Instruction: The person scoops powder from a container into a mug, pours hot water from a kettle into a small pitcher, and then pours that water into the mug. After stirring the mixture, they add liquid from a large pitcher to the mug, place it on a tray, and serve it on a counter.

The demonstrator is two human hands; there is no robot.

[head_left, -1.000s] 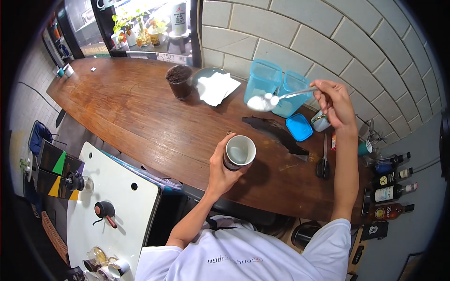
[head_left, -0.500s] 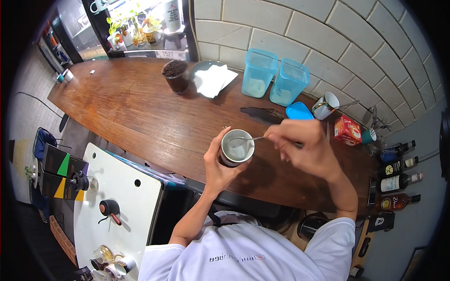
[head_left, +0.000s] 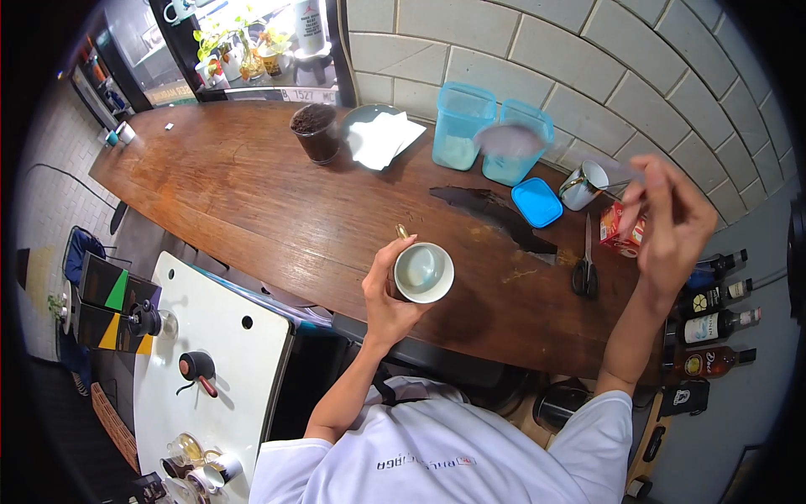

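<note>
My left hand [head_left: 389, 290] wraps round a mug [head_left: 425, 273] with a pale, cloudy liquid at its bottom; the mug's gold handle points to the back. Raised over the right part of the counter, my right hand [head_left: 672, 214] grips a spoon [head_left: 509, 140] by its handle. The spoon is smeared by motion, with its bowl in front of one of two blue plastic containers [head_left: 460, 126]. Behind my right hand are a red box [head_left: 620, 228] and a second mug [head_left: 582, 186] with a utensil in it.
On the wooden counter [head_left: 235, 185] are a blue lid [head_left: 537, 202], scissors [head_left: 585, 273], a cup of dark crumbs [head_left: 316, 134] and a plate [head_left: 353, 122] with white paper. Several bottles [head_left: 709, 328] line the right edge. A tiled wall [head_left: 487, 42] rises behind.
My right hand has lifted the spoon out of the mug and swung up and to the right. My left hand still holds the mug in nearly the same place.
</note>
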